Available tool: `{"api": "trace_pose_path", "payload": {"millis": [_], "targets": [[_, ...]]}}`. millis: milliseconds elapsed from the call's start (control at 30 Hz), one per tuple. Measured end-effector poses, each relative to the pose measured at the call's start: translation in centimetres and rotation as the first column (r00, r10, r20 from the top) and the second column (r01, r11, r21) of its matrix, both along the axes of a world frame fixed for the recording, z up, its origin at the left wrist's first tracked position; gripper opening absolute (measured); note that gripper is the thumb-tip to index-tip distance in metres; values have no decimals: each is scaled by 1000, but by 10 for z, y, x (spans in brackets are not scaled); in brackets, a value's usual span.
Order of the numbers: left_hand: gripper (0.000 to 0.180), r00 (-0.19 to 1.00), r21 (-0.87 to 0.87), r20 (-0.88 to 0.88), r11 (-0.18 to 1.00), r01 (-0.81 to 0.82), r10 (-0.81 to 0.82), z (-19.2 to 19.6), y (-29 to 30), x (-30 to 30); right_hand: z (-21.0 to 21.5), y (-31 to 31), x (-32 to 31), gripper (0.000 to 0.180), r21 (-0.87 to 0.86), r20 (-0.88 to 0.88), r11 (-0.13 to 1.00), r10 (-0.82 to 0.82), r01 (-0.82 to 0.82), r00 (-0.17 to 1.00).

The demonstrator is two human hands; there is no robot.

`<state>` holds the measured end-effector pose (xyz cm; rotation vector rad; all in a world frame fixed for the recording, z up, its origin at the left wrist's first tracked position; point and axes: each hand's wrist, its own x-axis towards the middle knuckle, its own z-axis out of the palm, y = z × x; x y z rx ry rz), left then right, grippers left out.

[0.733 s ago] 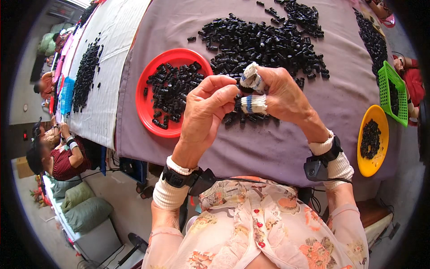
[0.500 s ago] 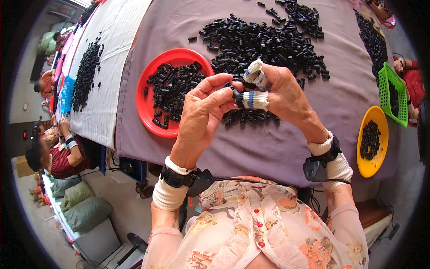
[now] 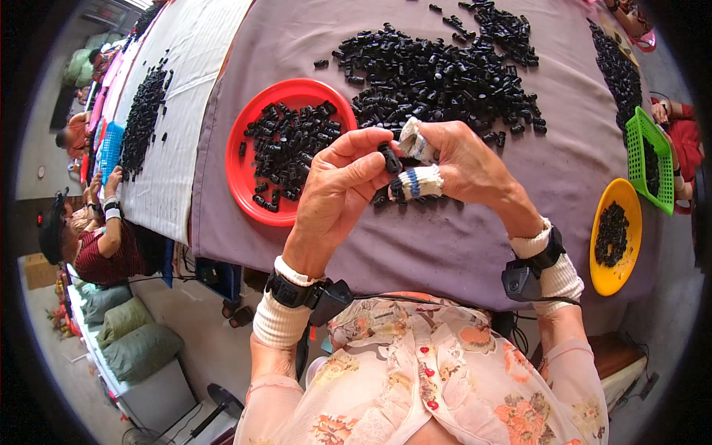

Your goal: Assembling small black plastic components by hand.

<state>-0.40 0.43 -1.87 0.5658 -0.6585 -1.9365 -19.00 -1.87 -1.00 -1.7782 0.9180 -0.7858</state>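
My left hand [image 3: 343,189] and my right hand [image 3: 458,159] meet above the purple-grey tablecloth [image 3: 460,245]. Between thumb and fingertips of both they pinch a small black plastic part [image 3: 389,157]. Two fingers of the right hand wear knitted white fingertip covers, one with a blue stripe, and more black parts seem to sit in that hand. A red round plate [image 3: 245,174] holding several black parts lies just left of my hands. A big heap of loose black parts [image 3: 437,78] spreads on the cloth beyond them.
A yellow bowl [image 3: 615,271] with black parts sits at the right table edge, a green basket [image 3: 649,159] behind it. On the left a white-clothed table [image 3: 185,96] carries another black pile and a blue basket [image 3: 111,148]. Other people sit there and at far right.
My hands stayed together over the cloth; the fingers shifted slightly, and the black part now shows clearly between my left thumb and the right fingertips.
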Motion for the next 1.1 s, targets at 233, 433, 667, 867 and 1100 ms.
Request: {"api": "trace_pose_path", "payload": {"millis": [233,433,667,867,1100], "targets": [[25,1000,29,5,999,17,-17,-2,0,0,7,-2,-2,34,63,-75,997,41,-36,996],[24,1000,38,28,999,12,-13,-3,0,0,4,-2,0,30,77,-47,994,81,-78,996],[23,998,59,56,998,-3,0,1,2,0,4,-2,0,26,79,-70,991,113,-107,991],[22,995,52,93,998,-22,17,1,0,-3,8,0,1,34,142,-73,982,133,-122,988],[20,987,44,109,992,-120,115,-3,-1,6,5,-1,1,29,70,-104,989,134,-127,985]]}}
